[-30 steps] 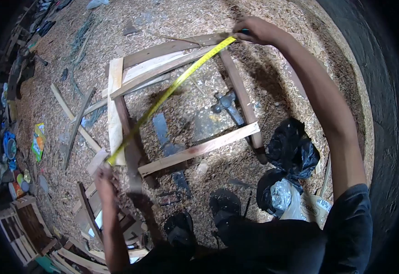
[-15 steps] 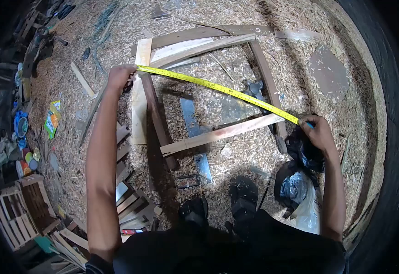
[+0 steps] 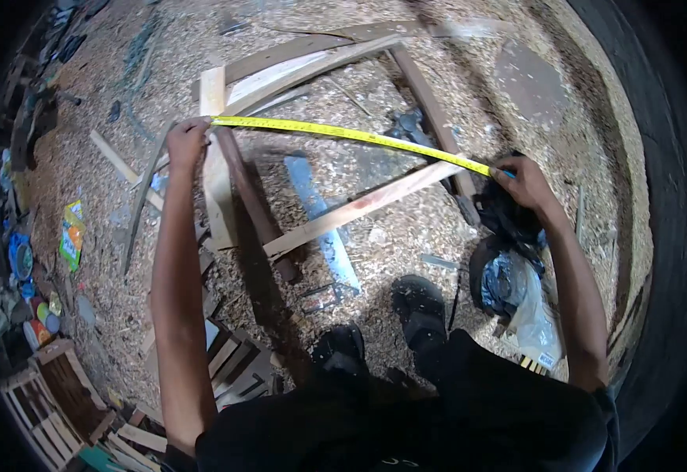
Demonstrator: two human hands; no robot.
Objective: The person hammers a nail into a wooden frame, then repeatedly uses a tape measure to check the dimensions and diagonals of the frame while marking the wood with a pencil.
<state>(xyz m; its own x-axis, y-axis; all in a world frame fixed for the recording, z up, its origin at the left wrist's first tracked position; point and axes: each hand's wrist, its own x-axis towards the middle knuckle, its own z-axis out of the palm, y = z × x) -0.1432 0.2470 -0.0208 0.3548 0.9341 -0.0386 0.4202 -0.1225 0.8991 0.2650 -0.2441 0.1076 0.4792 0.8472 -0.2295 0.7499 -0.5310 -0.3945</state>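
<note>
A yellow tape measure is stretched between my two hands, over a four-sided wooden frame on the ground. My left hand pinches its end at the frame's left back corner, beside a pale upright board. At the other end, my right hand closes round the tape near the front right corner; a bit of blue shows by the fingers. The frame has a pale front rail, a dark right rail, a dark left rail and a greyish back rail.
Wood shavings cover the floor. A bluish metal strip lies partly under the front rail. Black bags and a clear plastic bag rest by my right forearm. Wood offcuts and a slatted crate are at lower left.
The whole view has swung, so frame, hands and tape appear further left, and the tape lies flatter across the picture. Both hands keep hold of the stretched tape.
</note>
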